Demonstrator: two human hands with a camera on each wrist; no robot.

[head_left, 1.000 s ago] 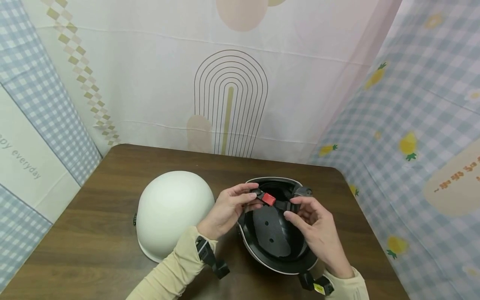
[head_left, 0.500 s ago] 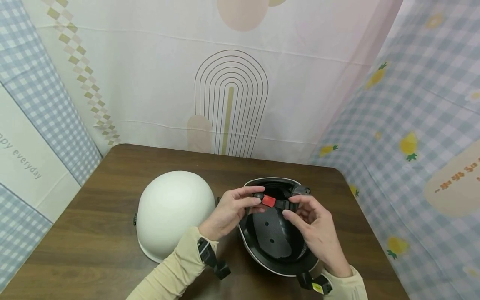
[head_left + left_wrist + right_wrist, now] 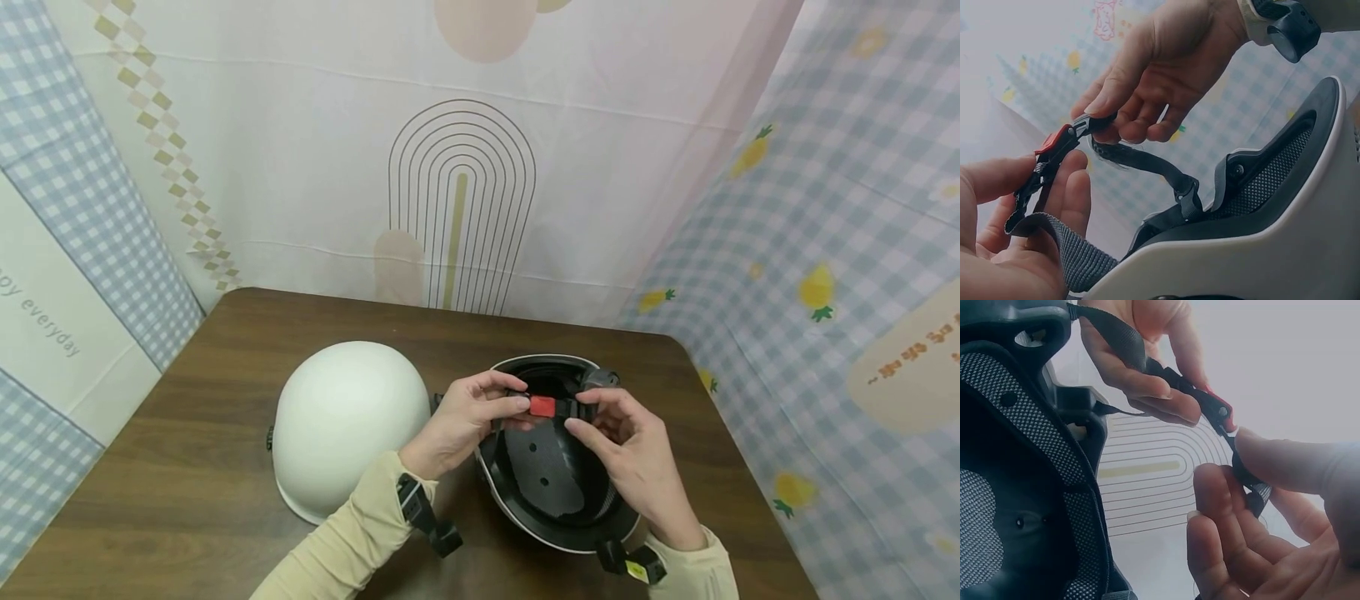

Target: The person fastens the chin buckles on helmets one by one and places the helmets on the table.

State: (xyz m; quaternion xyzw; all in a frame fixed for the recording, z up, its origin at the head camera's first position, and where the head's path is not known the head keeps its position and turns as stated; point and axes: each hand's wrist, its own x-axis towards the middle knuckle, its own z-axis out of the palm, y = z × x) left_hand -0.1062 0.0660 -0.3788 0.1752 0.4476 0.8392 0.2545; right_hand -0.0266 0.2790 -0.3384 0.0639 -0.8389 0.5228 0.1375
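Observation:
A white helmet with a black lining (image 3: 551, 475) lies upside down on the table, its chin strap (image 3: 1079, 250) raised above the opening. My left hand (image 3: 465, 417) pinches the red-and-black buckle (image 3: 542, 406) between thumb and fingers. From the other side, my right hand (image 3: 641, 462) pinches the black end piece (image 3: 1085, 125) of the strap's other half. Both wrist views show the two buckle parts meeting end to end in one line; whether they are locked cannot be told. Part of the strap is hidden behind my fingers.
Left of the upturned helmet, a second white helmet (image 3: 348, 429) sits dome up on the brown wooden table (image 3: 187, 500), close to my left forearm. Patterned cloths (image 3: 300, 167) hang behind the table and at both sides.
My left hand has moved slightly right and the red buckle has turned from slanting to nearly level. Both hands keep their pinch; the helmets stay put.

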